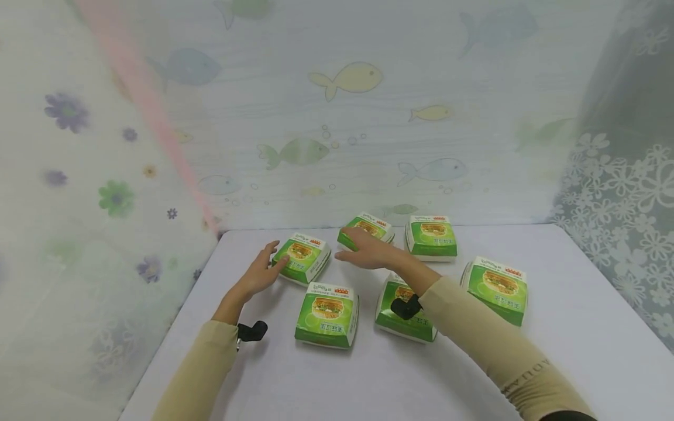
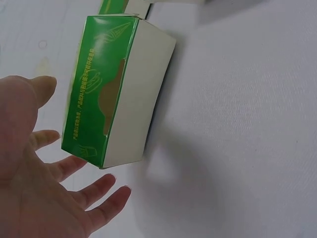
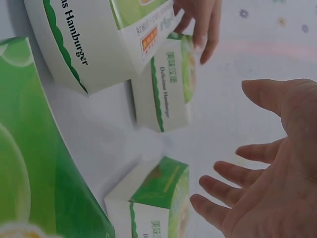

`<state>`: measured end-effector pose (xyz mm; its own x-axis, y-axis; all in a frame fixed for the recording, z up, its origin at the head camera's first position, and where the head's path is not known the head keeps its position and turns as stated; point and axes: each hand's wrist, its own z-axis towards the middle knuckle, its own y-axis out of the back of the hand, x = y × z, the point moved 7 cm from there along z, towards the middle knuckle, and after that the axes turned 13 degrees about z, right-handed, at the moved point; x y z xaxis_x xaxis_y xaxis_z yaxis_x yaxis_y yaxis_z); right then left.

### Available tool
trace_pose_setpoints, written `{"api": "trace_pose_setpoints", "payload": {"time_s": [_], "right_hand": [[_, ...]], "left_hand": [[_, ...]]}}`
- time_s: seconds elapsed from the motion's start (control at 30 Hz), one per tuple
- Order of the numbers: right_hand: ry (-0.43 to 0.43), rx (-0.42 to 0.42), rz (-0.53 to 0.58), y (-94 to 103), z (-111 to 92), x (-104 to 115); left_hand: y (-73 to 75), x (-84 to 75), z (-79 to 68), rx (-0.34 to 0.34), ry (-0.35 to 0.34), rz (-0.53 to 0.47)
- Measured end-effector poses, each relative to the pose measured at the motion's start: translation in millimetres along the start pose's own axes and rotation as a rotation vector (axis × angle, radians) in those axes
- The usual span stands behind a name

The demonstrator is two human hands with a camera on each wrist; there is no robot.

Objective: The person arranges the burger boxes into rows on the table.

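Observation:
Several green-and-white hamburger boxes lie on a white table (image 1: 568, 292). My left hand (image 1: 265, 266) is open, its fingertips at the left edge of the back-left box (image 1: 303, 257). In the left wrist view the spread fingers (image 2: 74, 166) sit just short of that box (image 2: 116, 94). My right hand (image 1: 364, 251) is open, palm down, hovering in front of the back-middle box (image 1: 368, 227). In the right wrist view the right hand (image 3: 267, 168) is spread beside the back-middle box (image 3: 158, 198), holding nothing. The left hand's fingers (image 3: 203, 22) touch the back-left box (image 3: 171, 91).
A back-right box (image 1: 432, 237), a far-right box (image 1: 497, 287), a front-left box (image 1: 327, 314) and a front-middle box (image 1: 392, 310) under my right forearm also lie on the table. Fish-patterned cloth hangs behind; flowered curtains flank both sides.

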<state>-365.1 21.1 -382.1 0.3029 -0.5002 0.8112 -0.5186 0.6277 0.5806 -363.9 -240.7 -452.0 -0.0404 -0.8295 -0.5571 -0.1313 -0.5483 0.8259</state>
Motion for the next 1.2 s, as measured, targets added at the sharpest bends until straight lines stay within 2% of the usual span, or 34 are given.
{"api": "trace_pose_setpoints", "payload": {"time_s": [0.37, 0.83, 1.2], "right_hand": [[-0.043, 0.006, 0.049, -13.4, 14, -4], [-0.091, 0.003, 0.052, -27.1, 24, -7], [-0.177, -0.042, 0.202, -34.9, 34, -18]], "left_hand": [[-3.1, 6.5, 3.5, 0.026, 0.03, -0.017], [-9.6, 14.9, 1.7, 0.039, 0.08, -0.056], [-8.9, 17.6, 0.4, 0.029, 0.089, -0.046]]}}
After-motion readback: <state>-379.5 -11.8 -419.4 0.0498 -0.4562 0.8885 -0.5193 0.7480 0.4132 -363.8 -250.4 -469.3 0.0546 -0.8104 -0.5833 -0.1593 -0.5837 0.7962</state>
